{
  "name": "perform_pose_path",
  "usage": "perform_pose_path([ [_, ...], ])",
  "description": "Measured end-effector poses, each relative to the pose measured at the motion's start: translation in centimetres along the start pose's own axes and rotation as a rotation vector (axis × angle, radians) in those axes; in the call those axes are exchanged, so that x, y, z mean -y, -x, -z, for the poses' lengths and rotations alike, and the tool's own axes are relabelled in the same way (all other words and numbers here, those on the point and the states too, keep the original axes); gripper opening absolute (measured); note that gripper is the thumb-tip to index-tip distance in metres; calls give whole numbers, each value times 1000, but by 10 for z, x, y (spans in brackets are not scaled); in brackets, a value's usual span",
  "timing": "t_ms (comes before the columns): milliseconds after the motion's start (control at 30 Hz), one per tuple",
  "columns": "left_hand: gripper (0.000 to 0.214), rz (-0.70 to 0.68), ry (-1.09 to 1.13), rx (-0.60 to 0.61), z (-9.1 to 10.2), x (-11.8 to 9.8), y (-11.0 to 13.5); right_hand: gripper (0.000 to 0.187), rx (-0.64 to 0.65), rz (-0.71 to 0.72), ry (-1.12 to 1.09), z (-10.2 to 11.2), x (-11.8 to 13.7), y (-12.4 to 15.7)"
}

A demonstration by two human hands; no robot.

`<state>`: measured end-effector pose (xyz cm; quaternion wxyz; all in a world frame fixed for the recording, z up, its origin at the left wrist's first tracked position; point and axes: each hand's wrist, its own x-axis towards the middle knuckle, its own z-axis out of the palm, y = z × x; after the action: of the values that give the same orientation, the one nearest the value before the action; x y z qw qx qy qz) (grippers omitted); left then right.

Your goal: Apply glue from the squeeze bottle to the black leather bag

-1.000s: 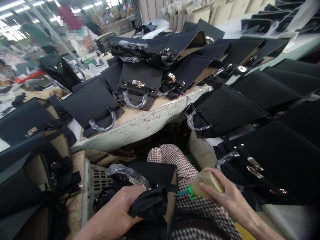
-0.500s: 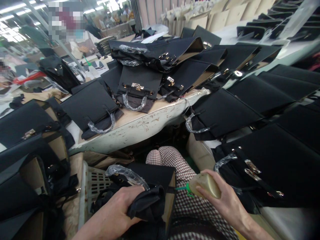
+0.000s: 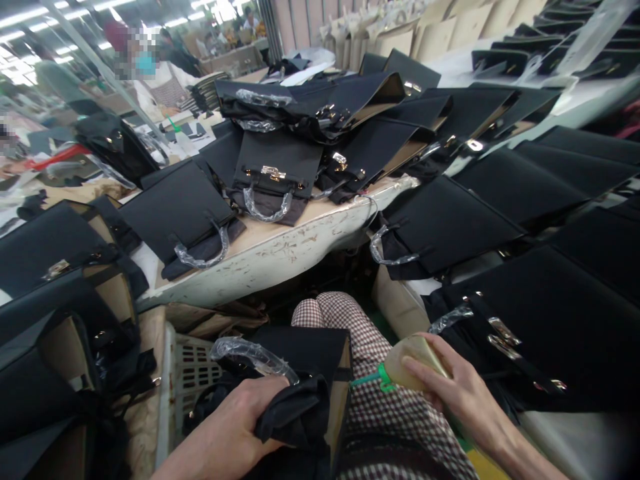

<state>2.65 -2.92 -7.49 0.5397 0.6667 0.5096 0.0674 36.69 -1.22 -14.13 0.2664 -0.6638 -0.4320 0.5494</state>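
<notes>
A black handbag (image 3: 305, 347) lies on my lap, its tan side edge facing right and its plastic-wrapped handle (image 3: 253, 355) at the upper left. My left hand (image 3: 250, 410) is closed around the bag's bunched black lining, with some fingertips hidden under the cloth. In my right hand (image 3: 445, 377) is a squeeze bottle (image 3: 407, 363) of yellowish liquid, held tilted on its side. Its thin green nozzle (image 3: 367, 380) points left, with the tip at the bag's tan side edge; whether it touches I cannot tell.
A white plastic basket (image 3: 187, 360) stands left of the bag. Ahead, a worn pale table edge (image 3: 280, 257) carries several black handbags (image 3: 283, 157). More black bags (image 3: 540, 320) lie close on my right and left. A person (image 3: 167, 83) sits across the table.
My right hand has shifted slightly with the bottle, and the nozzle tip has moved a little down along the bag's side edge. My left hand and the bag stay nearly still.
</notes>
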Motion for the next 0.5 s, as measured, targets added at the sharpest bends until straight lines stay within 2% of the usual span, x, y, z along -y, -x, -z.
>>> perform_pose_path([
  [133, 11, 11, -8, -1, 0, 1, 0, 71, -68, 61, 147, -10, -20, -8],
  [233, 12, 9, 0, 4, -1, 0, 1, 71, -48, 50, 184, -11, -27, -9],
  [367, 12, -7, 7, -14, -1, -1, -1, 66, 19, 5, 92, -6, -13, 1],
  [500, 12, -22, 11, -38, -1, -2, -1, 65, 113, -37, -120, -4, 0, 11],
])
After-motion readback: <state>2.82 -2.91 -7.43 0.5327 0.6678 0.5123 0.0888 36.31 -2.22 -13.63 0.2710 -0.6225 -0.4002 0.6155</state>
